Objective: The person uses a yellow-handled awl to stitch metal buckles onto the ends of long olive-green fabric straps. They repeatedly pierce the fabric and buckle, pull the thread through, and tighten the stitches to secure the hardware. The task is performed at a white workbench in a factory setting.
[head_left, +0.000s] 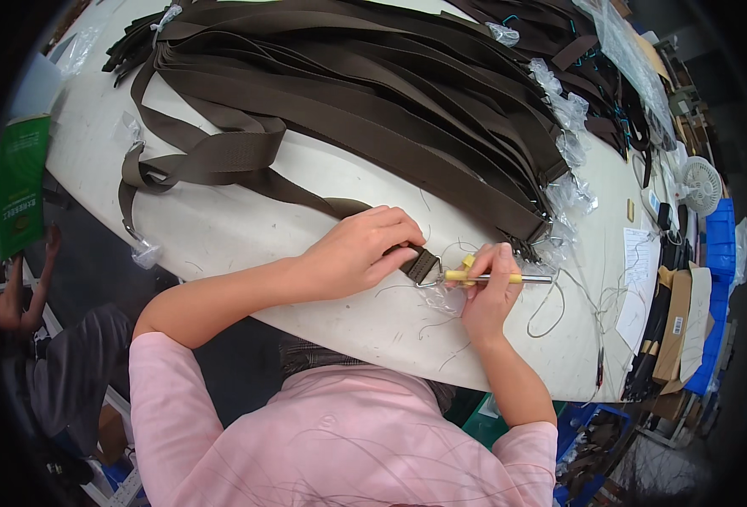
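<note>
My left hand (358, 250) presses down on the end of a dark brown webbing strap (246, 177), pinching it just behind its metal end fitting (422, 265). My right hand (487, 291) grips a thin tool with a yellow handle and a metal shaft (508, 278), its tip meeting the strap's end fitting. The strap runs left across the white table (221, 228) and loops back on itself. Loose threads lie on the table around both hands.
A large pile of brown straps (373, 93) covers the table's far half, many ends in clear plastic sleeves (569, 194). A small white fan (700, 184), papers and blue bins (718, 245) stand at the right. Another person (43, 338) sits at the left beside a green package (20, 182).
</note>
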Tool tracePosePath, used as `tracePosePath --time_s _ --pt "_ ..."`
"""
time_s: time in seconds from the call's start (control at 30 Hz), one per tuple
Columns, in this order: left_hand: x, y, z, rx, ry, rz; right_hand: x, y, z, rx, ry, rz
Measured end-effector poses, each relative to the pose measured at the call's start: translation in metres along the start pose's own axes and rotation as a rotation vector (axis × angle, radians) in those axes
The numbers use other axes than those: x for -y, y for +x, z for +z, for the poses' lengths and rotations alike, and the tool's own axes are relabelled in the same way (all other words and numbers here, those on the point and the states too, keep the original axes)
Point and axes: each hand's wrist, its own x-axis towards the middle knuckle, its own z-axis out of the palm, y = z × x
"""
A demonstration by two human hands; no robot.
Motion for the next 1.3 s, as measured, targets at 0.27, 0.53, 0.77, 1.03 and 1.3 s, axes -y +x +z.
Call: tracePosePath --time_s 0.27,0.53,0.77,1.03,1.3 --pt "-0.002 0.023 -0.002 0.055 0.004 -0.185 0.005 0.009 -0.004 -0.066 0.102 0.047" --pt "-0.017 0.017 -0.021 0.196 -0.205 -0.141 0.001 0.012 -0.002 0.063 -0.013 0.078" --pt "-0.023 0.039 -0.021 0.385 -0.101 -0.314 -0.008 0.011 -0.011 0.023 0.102 0.084" --pt "-0.013 0.029 -0.014 0.264 -0.131 -0.313 -0.01 0.011 -0.011 0.054 0.104 0.11" --pt "-0.031 0.024 -0.008 0.128 0.032 -0.211 -0.004 0.021 -0.012 0.109 0.074 0.111"
